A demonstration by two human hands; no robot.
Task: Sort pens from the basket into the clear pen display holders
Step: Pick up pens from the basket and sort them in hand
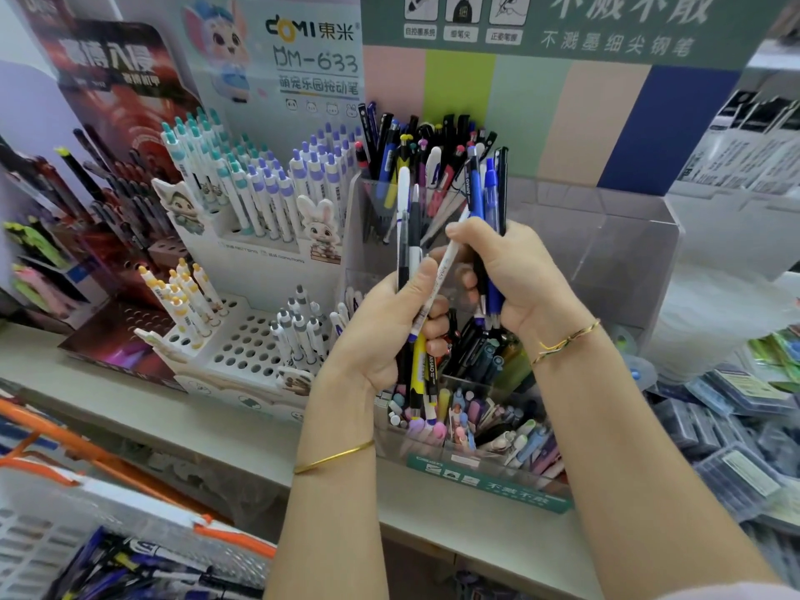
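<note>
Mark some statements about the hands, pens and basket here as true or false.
1. Both the left hand and the right hand hold pens. True.
2. The right hand's grip includes blue pens. True.
3. The left hand holds one pen only. False: it grips a bunch of pens.
4. The basket is empty. False: loose pens lie in it.
5. The clear holder has upright pens in it. True.

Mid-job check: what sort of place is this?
Probably a stationery shop's pen aisle: a white cardboard display stand of branded click pens, a clear acrylic pen holder crammed with mixed pens, and stacked plastic-wrapped packs on the shelf.
</note>
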